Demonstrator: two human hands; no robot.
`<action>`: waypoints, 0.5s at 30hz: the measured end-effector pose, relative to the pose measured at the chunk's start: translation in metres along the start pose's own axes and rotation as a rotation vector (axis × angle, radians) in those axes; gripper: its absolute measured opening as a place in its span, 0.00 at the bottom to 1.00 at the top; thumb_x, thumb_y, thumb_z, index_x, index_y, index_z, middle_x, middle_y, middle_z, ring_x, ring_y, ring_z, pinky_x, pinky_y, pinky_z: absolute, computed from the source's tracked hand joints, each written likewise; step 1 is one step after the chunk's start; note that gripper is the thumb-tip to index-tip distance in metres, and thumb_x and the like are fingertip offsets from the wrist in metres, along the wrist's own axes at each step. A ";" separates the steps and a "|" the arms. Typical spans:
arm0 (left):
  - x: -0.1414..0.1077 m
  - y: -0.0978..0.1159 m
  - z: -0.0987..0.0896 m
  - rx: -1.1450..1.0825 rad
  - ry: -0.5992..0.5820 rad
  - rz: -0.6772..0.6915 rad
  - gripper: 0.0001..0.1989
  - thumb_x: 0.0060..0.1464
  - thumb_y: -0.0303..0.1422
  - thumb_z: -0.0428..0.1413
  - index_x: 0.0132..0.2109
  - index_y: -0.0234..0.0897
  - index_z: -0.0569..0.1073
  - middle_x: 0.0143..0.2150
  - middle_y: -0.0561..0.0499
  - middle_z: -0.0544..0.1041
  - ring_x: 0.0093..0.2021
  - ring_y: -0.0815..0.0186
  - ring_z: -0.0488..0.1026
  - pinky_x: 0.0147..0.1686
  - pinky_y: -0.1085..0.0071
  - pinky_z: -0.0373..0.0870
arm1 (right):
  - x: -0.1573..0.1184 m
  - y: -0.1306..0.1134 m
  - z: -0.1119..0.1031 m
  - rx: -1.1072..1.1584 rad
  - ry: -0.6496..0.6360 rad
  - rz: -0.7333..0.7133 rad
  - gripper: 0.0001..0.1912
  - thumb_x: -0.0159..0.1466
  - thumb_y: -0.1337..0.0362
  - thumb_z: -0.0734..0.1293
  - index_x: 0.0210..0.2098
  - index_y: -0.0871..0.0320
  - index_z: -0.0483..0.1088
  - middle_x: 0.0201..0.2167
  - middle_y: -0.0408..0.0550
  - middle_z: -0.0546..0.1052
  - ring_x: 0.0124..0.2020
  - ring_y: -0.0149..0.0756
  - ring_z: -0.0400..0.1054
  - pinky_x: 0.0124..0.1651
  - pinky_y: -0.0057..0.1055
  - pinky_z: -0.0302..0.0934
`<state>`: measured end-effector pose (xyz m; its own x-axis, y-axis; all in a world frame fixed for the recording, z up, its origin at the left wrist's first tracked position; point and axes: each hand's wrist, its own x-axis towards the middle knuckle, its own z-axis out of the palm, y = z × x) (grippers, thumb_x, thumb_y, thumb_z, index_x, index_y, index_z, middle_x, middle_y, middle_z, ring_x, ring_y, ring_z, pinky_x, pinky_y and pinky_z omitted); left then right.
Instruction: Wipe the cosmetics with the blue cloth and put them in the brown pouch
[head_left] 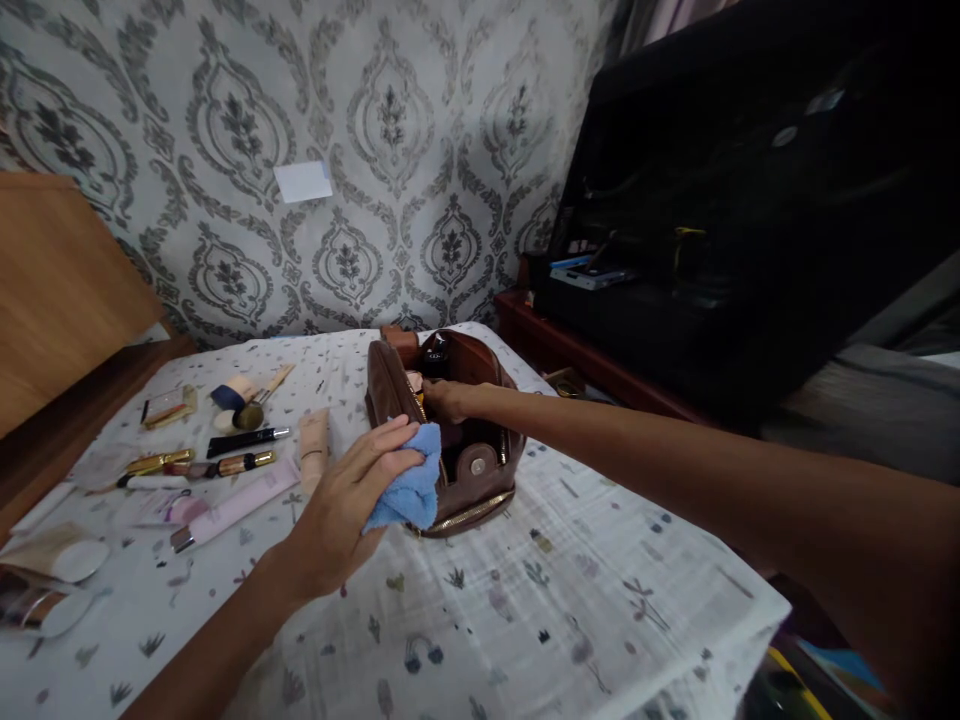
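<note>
Two hands are at work on the brown bag (387, 385), which is the landmark for all positions below; it stands unzipped and gaping on a printed white cloth (525, 580). Your left hand (341, 510) grips a folded blue cloth (412, 490) at the near left edge of the bag, fingers extended over the fabric. Your right hand (450, 398) is inserted into the bag's opening from the right; its fingertips are partly hidden, so you cannot tell whether they grasp anything. Inside the bag, a dark item (436, 352) is located toward the far end, and a flap with a round metal snap (478, 466) is located toward the near end. Immediately left of the bag is a beige tube (313, 445). Further left of the bag are a lilac tube (244, 505) lying at a slant, a black tube (244, 442) with a silver tip, and a gold-capped tube (247, 463). Left of the bag and toward its far end, note a brush (259, 405) and a flat compact case (169, 405). Behind the bag rises a patterned wall (390, 120) bearing a white card (303, 181).
</note>
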<state>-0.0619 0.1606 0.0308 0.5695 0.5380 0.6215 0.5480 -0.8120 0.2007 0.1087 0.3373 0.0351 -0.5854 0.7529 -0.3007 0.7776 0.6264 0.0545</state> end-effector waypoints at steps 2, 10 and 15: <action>0.000 0.000 0.000 0.001 -0.005 -0.002 0.18 0.65 0.24 0.46 0.60 0.36 0.64 0.65 0.36 0.67 0.71 0.56 0.58 0.66 0.58 0.62 | -0.005 -0.001 -0.002 0.007 -0.011 0.038 0.27 0.67 0.64 0.69 0.63 0.62 0.62 0.56 0.60 0.74 0.52 0.46 0.73 0.51 0.42 0.70; 0.000 -0.001 0.001 -0.015 0.013 -0.010 0.16 0.65 0.26 0.47 0.59 0.37 0.65 0.63 0.37 0.69 0.69 0.53 0.61 0.65 0.54 0.64 | -0.027 -0.013 -0.011 0.016 0.062 0.058 0.30 0.68 0.68 0.63 0.67 0.67 0.51 0.52 0.67 0.76 0.54 0.52 0.74 0.50 0.39 0.68; 0.000 0.000 0.000 -0.019 0.011 -0.020 0.18 0.64 0.24 0.47 0.59 0.38 0.65 0.64 0.38 0.68 0.69 0.52 0.61 0.64 0.53 0.66 | -0.025 -0.013 -0.010 0.004 0.090 0.095 0.27 0.65 0.67 0.67 0.60 0.71 0.60 0.53 0.71 0.75 0.54 0.55 0.74 0.49 0.38 0.69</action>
<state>-0.0618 0.1607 0.0305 0.5518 0.5519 0.6253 0.5475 -0.8052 0.2276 0.1107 0.3127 0.0518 -0.5269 0.8241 -0.2078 0.8315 0.5505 0.0745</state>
